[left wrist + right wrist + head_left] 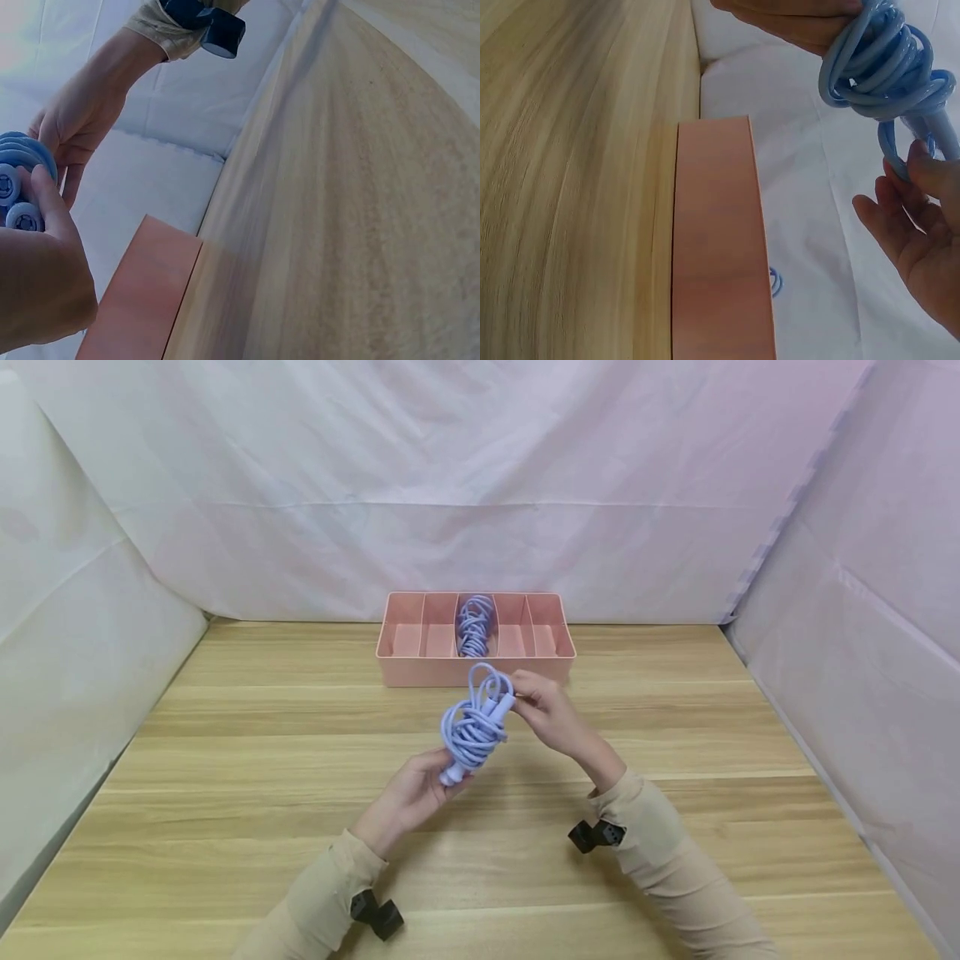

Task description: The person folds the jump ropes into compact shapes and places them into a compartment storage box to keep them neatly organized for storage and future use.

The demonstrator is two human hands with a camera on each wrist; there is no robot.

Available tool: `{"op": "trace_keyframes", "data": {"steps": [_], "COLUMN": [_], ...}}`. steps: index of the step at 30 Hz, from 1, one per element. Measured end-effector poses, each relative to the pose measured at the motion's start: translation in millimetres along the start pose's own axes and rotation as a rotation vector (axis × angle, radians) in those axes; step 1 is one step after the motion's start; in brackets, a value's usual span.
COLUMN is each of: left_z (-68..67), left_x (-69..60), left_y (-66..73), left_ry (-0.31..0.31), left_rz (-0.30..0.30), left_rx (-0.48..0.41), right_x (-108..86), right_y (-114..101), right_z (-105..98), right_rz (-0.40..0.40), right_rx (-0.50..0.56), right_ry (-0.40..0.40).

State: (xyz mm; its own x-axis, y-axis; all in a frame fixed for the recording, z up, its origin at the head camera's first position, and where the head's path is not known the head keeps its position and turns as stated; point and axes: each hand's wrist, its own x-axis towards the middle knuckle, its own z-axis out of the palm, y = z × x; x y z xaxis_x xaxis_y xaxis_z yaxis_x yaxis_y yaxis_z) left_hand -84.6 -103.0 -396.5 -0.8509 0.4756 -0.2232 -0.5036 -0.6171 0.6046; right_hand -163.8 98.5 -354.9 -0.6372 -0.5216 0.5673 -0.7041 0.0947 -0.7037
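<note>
A light blue jump rope (pixel 472 739), its cord wound round its two handles, is held above the table in front of the pink box. My left hand (pixel 414 789) grips the handles' lower ends from below; their round caps show in the left wrist view. At the upper end, my right hand (pixel 551 714) pinches a loop of the cord (pixel 889 146) between thumb and fingers, close by the other handle ends. Another bundled blue jump rope (pixel 475 631) lies in the box's middle compartment.
The pink divided box (pixel 476 672) stands at the back of the wooden table (pixel 285 727), near a white cloth backdrop (pixel 480 552). More white cloth hangs along both sides. Each sleeve carries a small black camera (pixel 597 835).
</note>
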Motion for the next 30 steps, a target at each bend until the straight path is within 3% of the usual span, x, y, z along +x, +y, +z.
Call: {"op": "trace_keyframes", "data": {"steps": [8, 14, 16, 18, 22, 24, 26, 30], "left_z": [-1.3, -2.8, -2.6, -2.3, -2.9, -3.7, -4.2, -3.7], "left_x": [-2.1, -3.2, -2.9, -2.4, -0.8, 0.0, 0.6, 1.3], "left_y": [3.7, 6.1, 6.0, 5.6, 3.5, 3.0, 2.7, 2.3], "left_ry": [0.039, 0.073, 0.078, 0.081, 0.088, 0.094, 0.092, 0.088], "left_rz": [-0.076, -0.116, -0.117, -0.110, -0.099, -0.092, -0.088, -0.085], "left_rx": [0.033, 0.062, 0.079, 0.092, 0.105, 0.096, 0.084, 0.061], "right_x": [-3.9, -4.2, -4.4, -4.9, -9.2, -10.5, -10.9, -10.5], "right_y": [5, 1, -4, -10, -22, -24, -23, -17], "right_z": [-5, -10, -12, -13, -14, -13, -11, -6], "right_rz": [-0.047, -0.157, -0.150, -0.087, 0.098, 0.136, 0.101, -0.061], "right_rx": [-0.060, -0.316, -0.352, -0.316, -0.138, -0.079, -0.075, -0.152], "right_ry": [0.004, -0.066, -0.092, -0.116, -0.141, -0.135, -0.120, -0.051]}}
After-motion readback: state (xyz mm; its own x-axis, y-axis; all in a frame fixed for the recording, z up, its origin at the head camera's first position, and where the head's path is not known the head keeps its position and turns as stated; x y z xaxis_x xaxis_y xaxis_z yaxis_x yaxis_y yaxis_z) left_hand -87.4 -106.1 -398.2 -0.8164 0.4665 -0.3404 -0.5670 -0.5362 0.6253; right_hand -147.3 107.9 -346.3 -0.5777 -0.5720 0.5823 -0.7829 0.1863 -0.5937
